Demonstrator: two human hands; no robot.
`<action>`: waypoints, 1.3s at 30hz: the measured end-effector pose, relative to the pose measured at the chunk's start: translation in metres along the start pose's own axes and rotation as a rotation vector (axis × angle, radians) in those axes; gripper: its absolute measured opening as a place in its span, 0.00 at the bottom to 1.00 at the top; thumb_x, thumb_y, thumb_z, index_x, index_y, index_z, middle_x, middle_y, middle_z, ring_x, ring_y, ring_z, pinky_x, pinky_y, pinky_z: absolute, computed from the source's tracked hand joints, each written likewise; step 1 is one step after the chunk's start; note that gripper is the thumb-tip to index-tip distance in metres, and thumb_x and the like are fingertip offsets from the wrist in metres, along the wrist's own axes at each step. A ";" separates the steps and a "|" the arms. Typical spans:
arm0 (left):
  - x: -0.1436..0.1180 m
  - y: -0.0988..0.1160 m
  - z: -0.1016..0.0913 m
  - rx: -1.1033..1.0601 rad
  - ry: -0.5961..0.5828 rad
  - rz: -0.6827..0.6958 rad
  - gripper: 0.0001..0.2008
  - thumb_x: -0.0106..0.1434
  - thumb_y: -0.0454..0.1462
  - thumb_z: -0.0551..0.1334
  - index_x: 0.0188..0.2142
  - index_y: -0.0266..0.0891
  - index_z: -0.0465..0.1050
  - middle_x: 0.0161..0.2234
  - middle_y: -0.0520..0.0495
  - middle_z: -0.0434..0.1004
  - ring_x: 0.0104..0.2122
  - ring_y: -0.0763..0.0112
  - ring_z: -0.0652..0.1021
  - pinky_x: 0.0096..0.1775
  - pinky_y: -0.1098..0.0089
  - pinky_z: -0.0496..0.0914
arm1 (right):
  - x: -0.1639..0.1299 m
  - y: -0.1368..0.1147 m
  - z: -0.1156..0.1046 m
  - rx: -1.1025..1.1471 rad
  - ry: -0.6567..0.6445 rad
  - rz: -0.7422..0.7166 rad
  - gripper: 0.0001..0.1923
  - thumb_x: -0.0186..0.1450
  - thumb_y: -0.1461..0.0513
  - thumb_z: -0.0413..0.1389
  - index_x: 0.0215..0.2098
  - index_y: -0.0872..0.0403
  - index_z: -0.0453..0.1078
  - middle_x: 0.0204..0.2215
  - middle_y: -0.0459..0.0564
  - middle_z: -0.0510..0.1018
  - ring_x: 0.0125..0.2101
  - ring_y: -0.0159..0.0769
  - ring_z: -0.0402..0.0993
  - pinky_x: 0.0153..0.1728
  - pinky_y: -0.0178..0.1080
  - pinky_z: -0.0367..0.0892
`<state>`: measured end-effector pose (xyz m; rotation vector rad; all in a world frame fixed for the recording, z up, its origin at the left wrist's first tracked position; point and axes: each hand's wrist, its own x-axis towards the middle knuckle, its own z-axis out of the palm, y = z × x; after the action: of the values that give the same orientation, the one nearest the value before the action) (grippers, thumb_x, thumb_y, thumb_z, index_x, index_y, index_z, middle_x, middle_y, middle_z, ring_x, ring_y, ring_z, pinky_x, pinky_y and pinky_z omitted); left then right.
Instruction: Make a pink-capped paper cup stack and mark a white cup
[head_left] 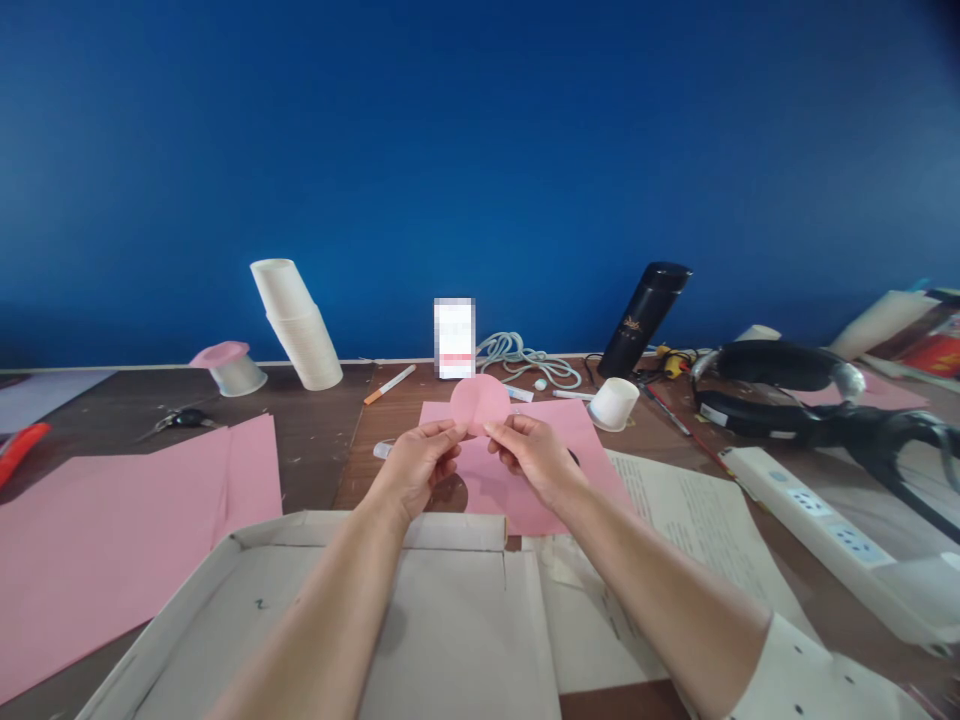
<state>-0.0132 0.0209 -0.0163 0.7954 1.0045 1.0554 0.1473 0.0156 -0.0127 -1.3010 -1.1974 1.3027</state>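
Note:
A round pink paper disc (480,400) is held up in front of me, with a faint crease down its middle. My left hand (421,462) pinches its lower left edge between thumb and fingers. The lower right edge is pinched by my right hand (532,455). Beneath both hands lies a pink paper sheet (592,450) on the table, partly covered by the right hand and forearm. Just right of that sheet stands a white paper cup (615,403). A small clear piece (382,449) sits left of my left hand.
An open white box lid (450,620) lies under my forearms. Larger pink sheets (135,530) are at left. Behind stand stacked paper cups (296,325), a pink-topped cup (234,368), a lit phone (454,338) and a black flask (645,320). A power strip (832,530) lies right.

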 end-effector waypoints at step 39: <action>0.001 -0.003 0.000 0.032 -0.003 0.006 0.17 0.42 0.41 0.72 0.32 0.34 0.78 0.26 0.52 0.67 0.24 0.83 0.66 0.23 0.82 0.62 | 0.004 0.013 0.006 -0.118 0.085 -0.173 0.15 0.56 0.51 0.57 0.22 0.54 0.66 0.20 0.47 0.76 0.16 0.26 0.62 0.18 0.32 0.55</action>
<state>-0.0120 0.0213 -0.0198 0.8264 1.0188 1.0454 0.1417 0.0184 -0.0258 -1.2922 -1.3126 1.0558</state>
